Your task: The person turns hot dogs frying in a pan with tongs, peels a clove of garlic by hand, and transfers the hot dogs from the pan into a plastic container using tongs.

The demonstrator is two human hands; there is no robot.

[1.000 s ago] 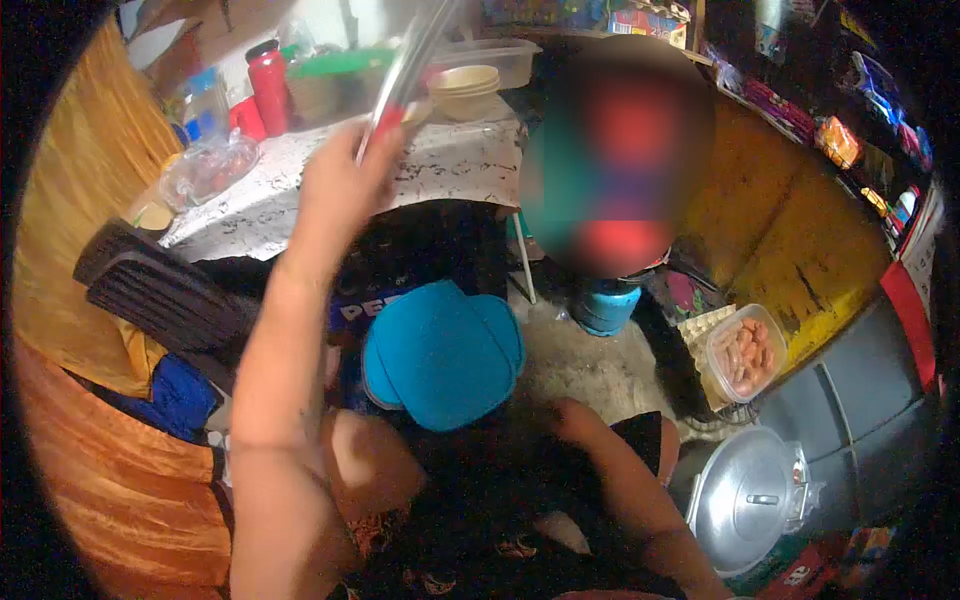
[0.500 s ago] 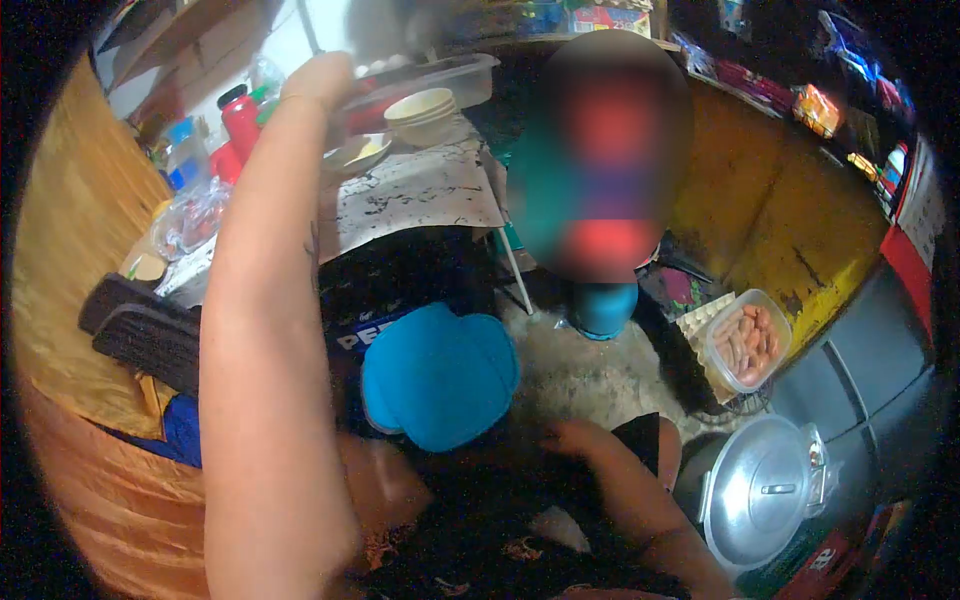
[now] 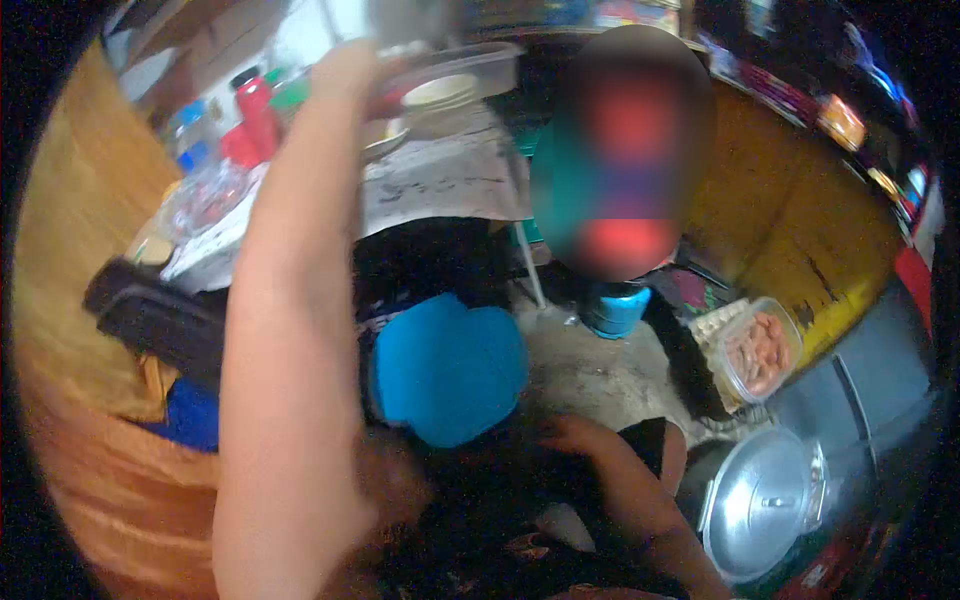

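Note:
My left hand (image 3: 345,68) is stretched out over the far side of the table (image 3: 440,185), with its fingers smeared and hidden. A plate (image 3: 388,140) lies beside its wrist, and a stack of pale bowls (image 3: 440,92) stands to the right, before a clear plastic tub (image 3: 485,70). My right hand (image 3: 575,436) rests low over my lap, near the blue padded seat (image 3: 450,370); its fingers are dark and unclear.
A red bottle (image 3: 254,100) and a plastic bag (image 3: 207,197) are on the table's left. At right are a tub of sausages (image 3: 760,350), a lidded metal pot (image 3: 757,503) and a blue canister (image 3: 615,312). A blurred area covers the centre right.
My left hand has reached farther over the table, and the long shiny object it held a second ago no longer shows. My right hand has barely moved. The view has shifted slightly.

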